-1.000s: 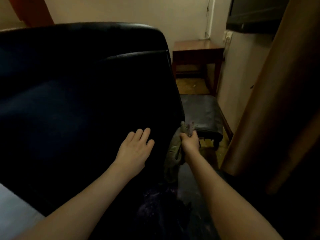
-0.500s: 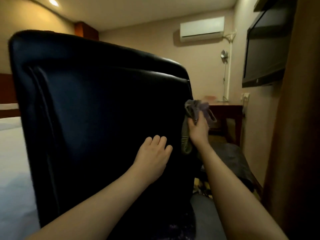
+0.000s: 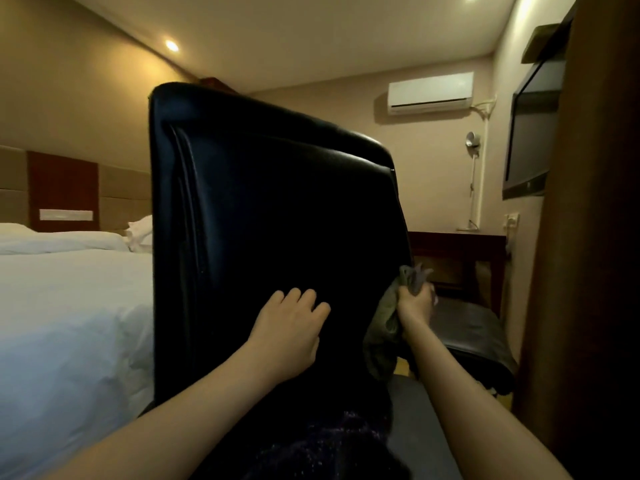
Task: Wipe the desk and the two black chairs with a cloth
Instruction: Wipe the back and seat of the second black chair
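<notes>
Right hand with bunched cloth at black chair edge

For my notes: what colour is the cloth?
The cloth is dull grey-green; head view.

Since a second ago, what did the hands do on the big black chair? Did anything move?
The right hand, gripping the cloth, rubbed up the right edge of the black chair, then slid back down a little. The view also tilted upward. The left hand stayed flat on the chair's back, and the cloth was never let go.
</notes>
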A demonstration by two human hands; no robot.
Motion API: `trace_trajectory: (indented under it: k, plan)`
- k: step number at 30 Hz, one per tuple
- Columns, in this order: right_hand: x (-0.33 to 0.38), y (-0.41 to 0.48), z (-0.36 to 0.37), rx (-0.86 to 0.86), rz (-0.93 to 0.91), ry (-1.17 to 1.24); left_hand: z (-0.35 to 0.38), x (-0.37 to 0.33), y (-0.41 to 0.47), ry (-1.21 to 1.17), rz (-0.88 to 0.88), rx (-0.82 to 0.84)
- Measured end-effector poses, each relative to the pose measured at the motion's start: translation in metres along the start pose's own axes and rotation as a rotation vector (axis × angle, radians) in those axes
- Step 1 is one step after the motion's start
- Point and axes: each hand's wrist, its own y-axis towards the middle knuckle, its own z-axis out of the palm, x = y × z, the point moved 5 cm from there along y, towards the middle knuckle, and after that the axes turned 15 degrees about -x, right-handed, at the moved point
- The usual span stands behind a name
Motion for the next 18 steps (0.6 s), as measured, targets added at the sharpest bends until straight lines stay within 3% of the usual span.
trace_trajectory:
  k: [2,5,7,9,12,14,17,18]
  plan:
    - [0.042,-0.016,0.010,0.064,-0.179,0.075,0.003,0.008,-0.017,-0.012,-0.038,0.043]
    - [0.082,-0.055,0.048,0.192,-0.493,-0.008,0.000,0.022,-0.050,-0.024,-0.105,-0.033]
    - [0.077,-0.084,0.080,0.270,-0.681,-0.095,-0.006,0.031,-0.081,-0.059,-0.159,-0.090]
    - [0.063,-0.107,0.098,0.228,-0.769,-0.148,-0.007,0.043,-0.116,-0.062,-0.217,-0.139]
    - [0.044,-0.117,0.102,0.152,-0.820,-0.187,-0.016,0.084,-0.150,-0.101,-0.593,-0.188]
    - [0.031,-0.125,0.101,0.159,-0.888,-0.262,-0.006,0.110,-0.170,-0.071,-0.875,-0.061]
    - [0.006,-0.156,0.099,0.216,-1.013,-0.345,0.028,0.106,-0.176,-0.008,-0.853,0.212]
    - [-0.004,-0.169,0.098,0.267,-1.032,-0.346,0.034,0.100,-0.175,-0.062,-0.889,0.204]
